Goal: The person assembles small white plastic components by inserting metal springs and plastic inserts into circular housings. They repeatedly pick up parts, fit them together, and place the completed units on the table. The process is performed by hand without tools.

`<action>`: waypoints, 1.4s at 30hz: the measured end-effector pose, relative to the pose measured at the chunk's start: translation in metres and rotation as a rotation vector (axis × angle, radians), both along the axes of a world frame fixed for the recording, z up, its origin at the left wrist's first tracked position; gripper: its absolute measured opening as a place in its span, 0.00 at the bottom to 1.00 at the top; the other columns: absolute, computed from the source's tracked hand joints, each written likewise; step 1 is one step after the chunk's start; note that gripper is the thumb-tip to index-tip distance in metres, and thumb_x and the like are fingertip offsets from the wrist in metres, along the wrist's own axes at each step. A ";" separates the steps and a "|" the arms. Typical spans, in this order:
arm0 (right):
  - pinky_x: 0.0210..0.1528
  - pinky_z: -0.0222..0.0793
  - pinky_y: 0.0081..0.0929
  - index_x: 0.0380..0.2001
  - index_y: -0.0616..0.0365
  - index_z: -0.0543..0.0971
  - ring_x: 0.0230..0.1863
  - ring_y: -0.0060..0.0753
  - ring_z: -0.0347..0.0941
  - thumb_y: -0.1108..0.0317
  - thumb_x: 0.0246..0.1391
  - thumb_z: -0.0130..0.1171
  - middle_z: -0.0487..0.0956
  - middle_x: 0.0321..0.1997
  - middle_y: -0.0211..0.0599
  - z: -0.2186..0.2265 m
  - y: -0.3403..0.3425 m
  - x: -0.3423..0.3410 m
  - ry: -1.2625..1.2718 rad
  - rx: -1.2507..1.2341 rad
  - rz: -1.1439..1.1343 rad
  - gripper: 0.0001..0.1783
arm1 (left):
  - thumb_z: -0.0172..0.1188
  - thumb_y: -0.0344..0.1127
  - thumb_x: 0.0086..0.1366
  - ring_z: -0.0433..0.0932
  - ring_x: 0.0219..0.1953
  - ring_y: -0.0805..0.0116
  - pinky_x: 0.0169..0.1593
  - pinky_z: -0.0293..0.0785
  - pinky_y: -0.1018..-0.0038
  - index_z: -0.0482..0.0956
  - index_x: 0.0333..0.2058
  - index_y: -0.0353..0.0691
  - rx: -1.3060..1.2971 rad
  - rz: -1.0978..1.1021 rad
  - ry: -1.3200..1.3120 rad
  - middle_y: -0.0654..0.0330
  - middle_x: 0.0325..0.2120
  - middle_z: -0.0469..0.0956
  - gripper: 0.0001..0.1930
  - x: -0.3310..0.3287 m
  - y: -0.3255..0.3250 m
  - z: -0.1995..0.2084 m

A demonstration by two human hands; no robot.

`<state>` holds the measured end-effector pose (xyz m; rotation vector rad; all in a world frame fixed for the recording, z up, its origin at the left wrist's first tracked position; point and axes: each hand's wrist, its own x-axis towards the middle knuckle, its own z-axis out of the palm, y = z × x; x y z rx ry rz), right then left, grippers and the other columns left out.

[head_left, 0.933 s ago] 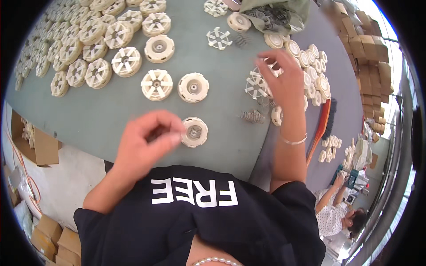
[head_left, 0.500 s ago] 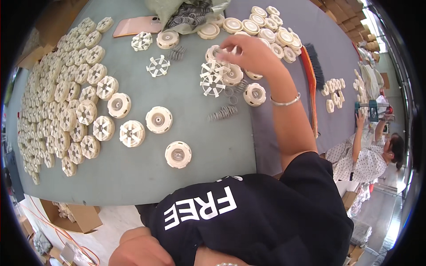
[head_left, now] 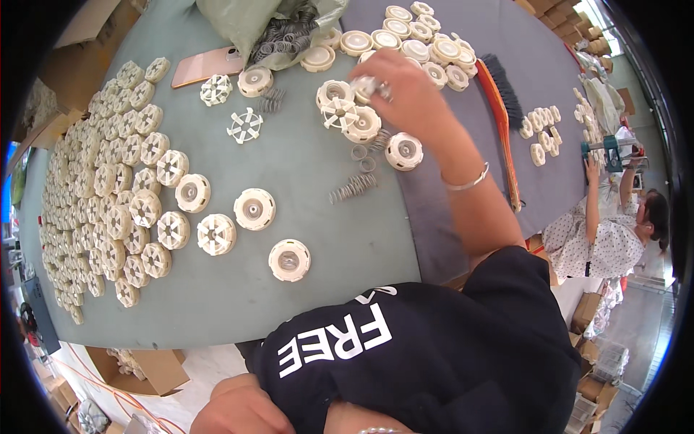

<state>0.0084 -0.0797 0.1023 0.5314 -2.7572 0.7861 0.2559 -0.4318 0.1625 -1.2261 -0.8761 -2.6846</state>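
Observation:
My right hand [head_left: 405, 90] is over the far middle of the table, its fingers closed around a small white plastic part [head_left: 365, 87]. Motion blurs the part, so its exact shape is unclear. Just left of the hand lie a cream round housing [head_left: 335, 91], a white spoked ring [head_left: 340, 114] and another housing [head_left: 363, 126]. Loose metal springs [head_left: 353, 188] rest nearer to me, and a housing with a clear centre [head_left: 404, 152] sits to their right. My left hand [head_left: 242, 409] is curled low at the bottom edge, near my shirt; its fingers are hidden.
Many assembled spoked discs [head_left: 116, 181] cover the left of the table. A pink phone [head_left: 206, 68] lies beside a green bag [head_left: 235, 22] of springs. Cream caps [head_left: 397, 29] are piled far right, by a red-handled brush [head_left: 502, 130]. A co-worker [head_left: 600, 231] works at right.
My right hand has closed on a white part and shifted slightly right. One of the two spoked rings beside it is gone from its spot. The view has shifted a little.

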 end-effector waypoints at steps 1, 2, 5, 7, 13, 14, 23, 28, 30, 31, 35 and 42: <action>0.62 0.72 0.43 0.47 0.50 0.86 0.59 0.45 0.77 0.69 0.52 0.69 0.82 0.52 0.36 0.000 0.008 -0.006 0.120 0.088 -0.010 0.16 | 0.72 0.25 0.67 0.70 0.16 0.71 0.17 0.64 0.77 0.87 0.50 0.54 0.012 0.007 0.013 0.73 0.51 0.79 0.16 0.000 0.000 -0.001; 0.64 0.71 0.44 0.48 0.49 0.86 0.61 0.45 0.76 0.67 0.52 0.71 0.82 0.53 0.36 -0.003 0.015 -0.010 0.239 0.176 -0.020 0.18 | 0.72 0.25 0.67 0.70 0.15 0.71 0.17 0.64 0.77 0.87 0.50 0.54 0.023 0.012 0.027 0.73 0.51 0.79 0.16 -0.001 -0.001 -0.002; 0.70 0.66 0.49 0.56 0.47 0.84 0.67 0.44 0.72 0.54 0.51 0.76 0.82 0.58 0.36 -0.015 0.009 -0.021 0.193 0.316 0.062 0.28 | 0.69 0.25 0.69 0.68 0.14 0.71 0.16 0.63 0.76 0.86 0.47 0.52 0.273 0.143 0.029 0.69 0.44 0.80 0.13 -0.016 0.043 0.004; 0.70 0.66 0.48 0.59 0.46 0.83 0.67 0.44 0.72 0.53 0.50 0.77 0.82 0.58 0.37 -0.024 -0.018 -0.016 0.095 0.428 0.082 0.32 | 0.69 0.25 0.69 0.67 0.13 0.72 0.17 0.63 0.76 0.86 0.45 0.52 0.285 0.139 0.019 0.63 0.35 0.80 0.11 -0.028 0.053 0.017; 0.67 0.72 0.44 0.55 0.49 0.81 0.64 0.48 0.74 0.64 0.52 0.75 0.81 0.57 0.35 -0.040 -0.052 0.008 -0.137 0.174 0.334 0.26 | 0.71 0.29 0.69 0.68 0.13 0.68 0.17 0.65 0.75 0.85 0.38 0.48 -0.237 -0.103 -0.296 0.58 0.21 0.73 0.04 -0.002 -0.007 0.020; 0.67 0.73 0.44 0.52 0.50 0.82 0.64 0.47 0.74 0.65 0.52 0.75 0.81 0.56 0.34 -0.037 -0.055 0.014 -0.155 0.126 0.333 0.23 | 0.70 0.28 0.69 0.69 0.14 0.67 0.17 0.66 0.74 0.85 0.36 0.46 -0.188 -0.078 -0.286 0.57 0.22 0.74 0.03 0.001 -0.007 0.015; 0.56 0.75 0.40 0.38 0.56 0.84 0.55 0.43 0.78 0.69 0.50 0.77 0.83 0.50 0.36 -0.002 -0.043 0.046 -0.592 -0.126 0.515 0.14 | 0.68 0.25 0.65 0.79 0.24 0.59 0.24 0.72 0.70 0.85 0.33 0.39 -0.279 0.120 0.073 0.53 0.33 0.83 0.02 -0.059 0.004 -0.021; 0.49 0.78 0.39 0.53 0.53 0.83 0.48 0.43 0.80 0.65 0.47 0.80 0.83 0.50 0.37 -0.031 -0.072 0.063 -0.335 0.117 0.511 0.28 | 0.74 0.31 0.60 0.84 0.48 0.57 0.43 0.80 0.65 0.82 0.53 0.38 -1.473 0.815 -0.546 0.55 0.50 0.83 0.21 -0.079 0.010 -0.062; 0.49 0.79 0.38 0.56 0.51 0.82 0.47 0.43 0.80 0.65 0.45 0.80 0.82 0.55 0.37 -0.021 -0.081 0.064 -0.367 0.077 0.404 0.32 | 0.75 0.33 0.61 0.82 0.52 0.56 0.47 0.81 0.65 0.79 0.59 0.39 -1.582 1.005 -0.346 0.53 0.54 0.81 0.27 -0.085 0.018 -0.097; 0.49 0.80 0.38 0.58 0.50 0.82 0.47 0.43 0.80 0.65 0.45 0.80 0.81 0.58 0.37 -0.017 -0.083 0.063 -0.380 0.062 0.350 0.34 | 0.75 0.34 0.61 0.82 0.52 0.54 0.48 0.81 0.64 0.77 0.61 0.39 -1.598 1.081 -0.291 0.52 0.55 0.80 0.30 -0.086 0.024 -0.109; 0.55 0.78 0.43 0.62 0.53 0.78 0.55 0.50 0.80 0.70 0.46 0.77 0.79 0.58 0.39 -0.026 -0.082 0.062 -0.508 0.008 0.577 0.36 | 0.76 0.37 0.61 0.77 0.62 0.45 0.59 0.80 0.58 0.71 0.69 0.41 -1.660 0.966 -0.348 0.47 0.61 0.76 0.38 -0.092 0.035 -0.123; 0.48 0.80 0.34 0.58 0.52 0.82 0.48 0.38 0.80 0.77 0.43 0.75 0.79 0.60 0.35 -0.017 -0.076 0.059 -0.526 0.055 0.484 0.35 | 0.74 0.34 0.63 0.81 0.40 0.60 0.44 0.79 0.67 0.76 0.65 0.39 -1.494 0.940 -0.352 0.51 0.58 0.78 0.31 -0.093 0.033 -0.125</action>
